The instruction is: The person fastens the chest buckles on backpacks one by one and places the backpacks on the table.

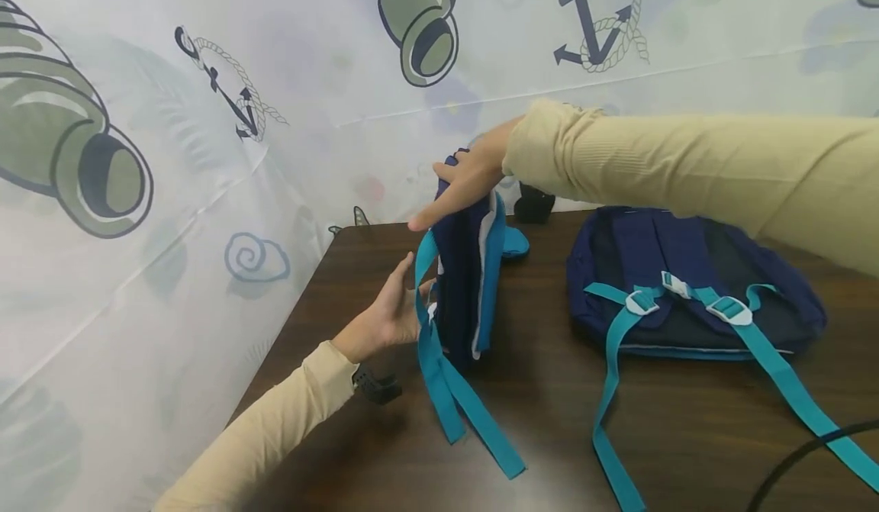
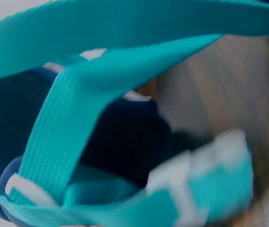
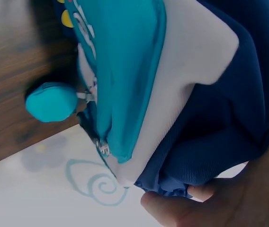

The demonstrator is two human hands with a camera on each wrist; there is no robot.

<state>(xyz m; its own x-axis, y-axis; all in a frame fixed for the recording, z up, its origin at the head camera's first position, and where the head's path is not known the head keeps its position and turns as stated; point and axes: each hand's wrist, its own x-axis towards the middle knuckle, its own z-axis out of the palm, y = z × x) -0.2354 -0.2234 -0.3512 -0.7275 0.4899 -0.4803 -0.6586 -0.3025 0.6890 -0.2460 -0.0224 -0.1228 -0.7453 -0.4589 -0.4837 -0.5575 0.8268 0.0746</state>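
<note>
A small navy and teal backpack (image 1: 458, 283) stands upright, its narrow side toward me in the head view. My right hand (image 1: 474, 172) reaches over from the right and grips its top; in the right wrist view the fingertips (image 3: 165, 208) bend round the navy fabric there. On the left side, my left hand (image 1: 384, 317) has its thumb raised and its fingers partly behind a teal strap (image 1: 439, 375), touching the backpack's back. Teal webbing and a blurred white buckle (image 2: 177, 179) fill the left wrist view, where the hand itself is hidden.
A second navy backpack (image 1: 632, 245) lies on the brown table (image 1: 542, 420) at right, straps and white buckles upward. A round teal pouch (image 3: 51, 101) hangs from the upright backpack's front. Behind are a black object (image 1: 534, 204) and a printed cloth (image 1: 309, 54). A black cable (image 1: 803, 451) crosses lower right.
</note>
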